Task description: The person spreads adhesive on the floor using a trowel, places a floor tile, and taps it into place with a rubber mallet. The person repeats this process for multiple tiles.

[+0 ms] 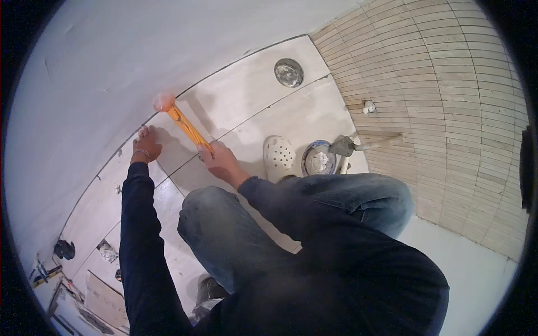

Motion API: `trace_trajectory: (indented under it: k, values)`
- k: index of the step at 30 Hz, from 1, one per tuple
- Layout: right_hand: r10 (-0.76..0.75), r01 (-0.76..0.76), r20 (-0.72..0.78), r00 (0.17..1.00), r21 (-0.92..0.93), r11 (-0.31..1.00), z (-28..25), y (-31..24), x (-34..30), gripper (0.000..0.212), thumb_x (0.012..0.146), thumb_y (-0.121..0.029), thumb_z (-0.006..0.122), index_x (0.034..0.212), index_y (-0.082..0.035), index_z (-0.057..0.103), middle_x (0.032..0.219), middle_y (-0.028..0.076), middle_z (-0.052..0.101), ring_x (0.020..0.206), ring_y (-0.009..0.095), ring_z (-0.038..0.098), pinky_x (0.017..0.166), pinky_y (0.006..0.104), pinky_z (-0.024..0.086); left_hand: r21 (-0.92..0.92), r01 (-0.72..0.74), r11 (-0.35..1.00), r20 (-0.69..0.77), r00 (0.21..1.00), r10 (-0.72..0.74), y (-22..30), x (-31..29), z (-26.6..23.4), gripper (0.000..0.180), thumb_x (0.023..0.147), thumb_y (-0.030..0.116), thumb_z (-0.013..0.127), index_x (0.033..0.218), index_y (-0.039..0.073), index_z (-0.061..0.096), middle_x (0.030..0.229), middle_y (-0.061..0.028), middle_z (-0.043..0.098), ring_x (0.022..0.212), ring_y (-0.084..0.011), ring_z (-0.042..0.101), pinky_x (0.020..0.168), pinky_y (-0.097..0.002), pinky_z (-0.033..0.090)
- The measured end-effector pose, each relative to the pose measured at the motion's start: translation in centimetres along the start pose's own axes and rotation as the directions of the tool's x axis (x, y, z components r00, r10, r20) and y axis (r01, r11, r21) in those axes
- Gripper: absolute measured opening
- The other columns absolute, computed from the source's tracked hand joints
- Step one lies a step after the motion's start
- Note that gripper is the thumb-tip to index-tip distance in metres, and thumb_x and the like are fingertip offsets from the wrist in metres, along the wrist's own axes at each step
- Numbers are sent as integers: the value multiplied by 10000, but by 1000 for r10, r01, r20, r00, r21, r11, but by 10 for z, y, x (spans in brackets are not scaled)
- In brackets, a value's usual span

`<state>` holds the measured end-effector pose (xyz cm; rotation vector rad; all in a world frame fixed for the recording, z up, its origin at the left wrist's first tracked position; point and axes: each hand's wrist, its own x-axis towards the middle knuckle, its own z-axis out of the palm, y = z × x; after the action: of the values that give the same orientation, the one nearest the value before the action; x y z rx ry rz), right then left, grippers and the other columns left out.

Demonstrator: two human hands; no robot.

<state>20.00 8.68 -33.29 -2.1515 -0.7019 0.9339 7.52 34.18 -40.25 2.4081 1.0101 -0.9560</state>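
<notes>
Right hand (224,166): closed round the orange-handled mallet (185,124).
Left hand (147,148): fingers bent by the wall (101,73); any grip, I can't tell.
Floor tiles (246,92): beneath both; a glancing knock could chip one.
Mallet: about half-past ten from the right hand.
Mallet head (163,102): near the left fingers; a stray swing might bruise them.
Handle (193,134): no readable lettering.

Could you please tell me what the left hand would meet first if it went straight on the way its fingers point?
Most likely the white wall, just ahead of the left hand; whether the two touch is unclear from this view.
</notes>
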Motion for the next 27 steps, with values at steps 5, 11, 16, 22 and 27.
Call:
trace_trajectory:
  k: [5,11,16,22,27]
  values:
    - [79,-76,47,996,-59,995,-3,5,16,494,999,-458,501,886,1,643,809,211,668,775,359,665,699,434,505,21,-10,1000,-39,999,11,-7,6,3,865,836,319,634,1561,118,207,1643,-180,136,1518,-350,165,1163,-583,248]
    - [16,-18,69,998,25,1000,-9,2,3,516,1006,-471,476,908,3,655,800,233,665,767,396,655,693,466,498,9,-29,1000,-27,999,30,-8,4,10,858,844,323,614,1560,87,205,1640,-195,151,1520,-358,159,1163,-593,243]
    - [18,-18,-24,1000,3,1000,6,-7,-4,608,1009,-531,432,853,16,647,745,263,644,742,460,634,666,520,486,-20,-46,999,-71,996,45,-2,-7,5,792,816,246,581,1525,71,276,1595,-185,274,1498,-326,229,1150,-602,257]
    - [299,-289,231,926,-79,954,6,-21,15,591,1021,-533,391,959,4,630,757,249,657,750,456,638,675,523,503,15,43,999,-99,994,-41,-11,-16,3,765,876,279,500,1561,76,227,1632,-189,200,1520,-312,188,1173,-608,208]
    - [-256,315,206,944,-342,886,26,47,49,248,949,-239,525,1103,-47,557,834,203,666,694,385,666,618,512,548,-81,-13,997,-117,993,4,3,5,-3,737,894,236,520,1550,50,240,1637,-164,208,1528,-316,157,1174,-626,194]
